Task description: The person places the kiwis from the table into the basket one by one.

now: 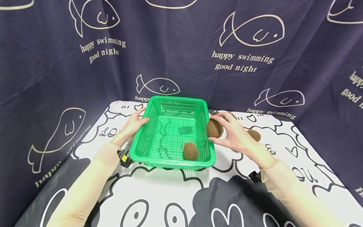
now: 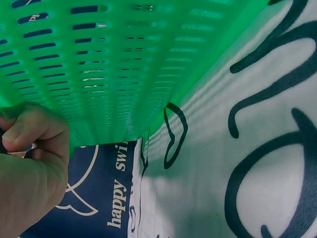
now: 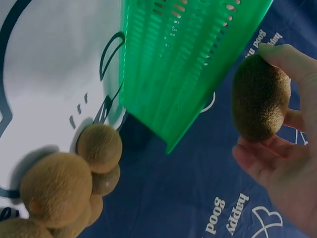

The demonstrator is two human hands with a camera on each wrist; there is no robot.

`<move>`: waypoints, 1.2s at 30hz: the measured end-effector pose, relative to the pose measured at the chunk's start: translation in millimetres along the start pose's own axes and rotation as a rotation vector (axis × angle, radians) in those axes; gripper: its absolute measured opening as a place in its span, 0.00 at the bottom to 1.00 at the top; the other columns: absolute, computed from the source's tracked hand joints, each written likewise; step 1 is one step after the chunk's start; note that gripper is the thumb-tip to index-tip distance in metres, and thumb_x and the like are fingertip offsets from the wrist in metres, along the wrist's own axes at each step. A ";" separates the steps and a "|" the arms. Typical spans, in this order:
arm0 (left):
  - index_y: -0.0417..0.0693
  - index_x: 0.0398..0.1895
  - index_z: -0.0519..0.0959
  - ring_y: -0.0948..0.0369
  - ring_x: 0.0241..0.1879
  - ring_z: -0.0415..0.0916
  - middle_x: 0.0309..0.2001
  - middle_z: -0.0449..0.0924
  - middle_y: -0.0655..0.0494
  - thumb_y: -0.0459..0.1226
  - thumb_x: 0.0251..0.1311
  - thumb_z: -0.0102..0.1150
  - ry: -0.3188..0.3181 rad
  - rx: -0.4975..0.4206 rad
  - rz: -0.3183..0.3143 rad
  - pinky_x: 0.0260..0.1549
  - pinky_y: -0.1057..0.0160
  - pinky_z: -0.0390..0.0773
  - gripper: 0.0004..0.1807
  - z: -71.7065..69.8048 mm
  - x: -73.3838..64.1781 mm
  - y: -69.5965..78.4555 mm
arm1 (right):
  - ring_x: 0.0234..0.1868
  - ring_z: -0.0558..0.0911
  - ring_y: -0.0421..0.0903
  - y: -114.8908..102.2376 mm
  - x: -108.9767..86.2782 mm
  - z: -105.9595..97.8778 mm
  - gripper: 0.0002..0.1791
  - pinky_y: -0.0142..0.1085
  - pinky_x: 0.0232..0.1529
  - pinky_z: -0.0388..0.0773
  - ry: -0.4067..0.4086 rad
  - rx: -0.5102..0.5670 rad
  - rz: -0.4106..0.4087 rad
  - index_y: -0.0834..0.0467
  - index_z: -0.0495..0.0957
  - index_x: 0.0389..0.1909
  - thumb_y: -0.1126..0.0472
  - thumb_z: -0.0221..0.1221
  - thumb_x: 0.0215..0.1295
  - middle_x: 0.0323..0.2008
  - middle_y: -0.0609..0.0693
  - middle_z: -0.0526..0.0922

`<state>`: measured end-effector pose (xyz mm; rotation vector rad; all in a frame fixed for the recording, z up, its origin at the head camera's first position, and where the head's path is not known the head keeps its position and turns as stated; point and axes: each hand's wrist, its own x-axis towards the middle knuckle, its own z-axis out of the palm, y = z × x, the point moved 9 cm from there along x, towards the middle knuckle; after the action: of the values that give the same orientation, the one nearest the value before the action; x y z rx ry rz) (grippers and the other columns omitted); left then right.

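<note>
A green plastic basket [image 1: 173, 163] with slotted walls stands on the table, one brown kiwi [image 1: 191, 151] lying inside near its front right corner. My left hand [image 1: 134, 123] grips the basket's left rim, thumb over the edge; the left wrist view shows the curled hand [image 2: 37, 144] against the slotted wall. Between thumb and fingertips my right hand [image 1: 233, 132] pinches another kiwi [image 1: 214, 128] beside the basket's right rim. In the right wrist view this held kiwi [image 3: 261, 97] is upright and lifted above the tabletop.
Several loose kiwis [image 3: 57, 188] lie on the table right of the basket, partly behind my right hand in the head view; one kiwi [image 1: 254, 135] shows past the wrist. A dark fish-print curtain [image 1: 187, 56] hangs behind the white patterned tablecloth [image 1: 158, 189].
</note>
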<state>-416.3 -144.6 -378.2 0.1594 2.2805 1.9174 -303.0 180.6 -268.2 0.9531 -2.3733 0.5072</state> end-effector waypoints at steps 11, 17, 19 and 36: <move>0.57 0.77 0.47 0.54 0.33 0.85 0.56 0.71 0.23 0.35 0.66 0.50 -0.001 -0.006 0.001 0.40 0.48 0.87 0.39 -0.2 0.1 -0.2 | 0.52 0.76 0.47 -20.7 12.3 24.2 0.40 0.42 0.54 0.79 -0.096 0.052 -0.032 0.57 0.74 0.59 0.48 0.75 0.43 0.52 0.53 0.74; 0.57 0.77 0.47 0.52 0.35 0.85 0.55 0.73 0.23 0.34 0.66 0.50 0.002 0.003 -0.003 0.39 0.49 0.88 0.39 -1.0 1.1 -2.0 | 0.50 0.77 0.48 -32.3 15.8 37.4 0.37 0.42 0.49 0.81 -0.145 0.061 -0.048 0.55 0.75 0.57 0.48 0.74 0.45 0.52 0.52 0.75; 0.57 0.77 0.47 0.51 0.36 0.85 0.55 0.73 0.24 0.34 0.66 0.50 0.006 0.010 -0.001 0.38 0.50 0.88 0.39 -1.6 1.0 -1.4 | 0.50 0.77 0.48 -36.3 17.0 40.7 0.36 0.42 0.49 0.82 -0.154 0.052 -0.058 0.55 0.76 0.56 0.48 0.74 0.44 0.51 0.53 0.75; 0.56 0.77 0.47 0.54 0.33 0.85 0.55 0.73 0.24 0.34 0.66 0.49 0.004 0.010 0.000 0.35 0.54 0.89 0.38 -1.1 1.8 -0.5 | 0.44 0.80 0.49 -46.9 13.3 56.0 0.36 0.43 0.45 0.81 -0.268 -0.010 -0.111 0.55 0.78 0.54 0.45 0.74 0.42 0.48 0.53 0.79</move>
<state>-418.3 -145.4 -378.7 0.1564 2.2929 1.9080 -296.0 112.9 -297.8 1.2059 -2.5347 0.3425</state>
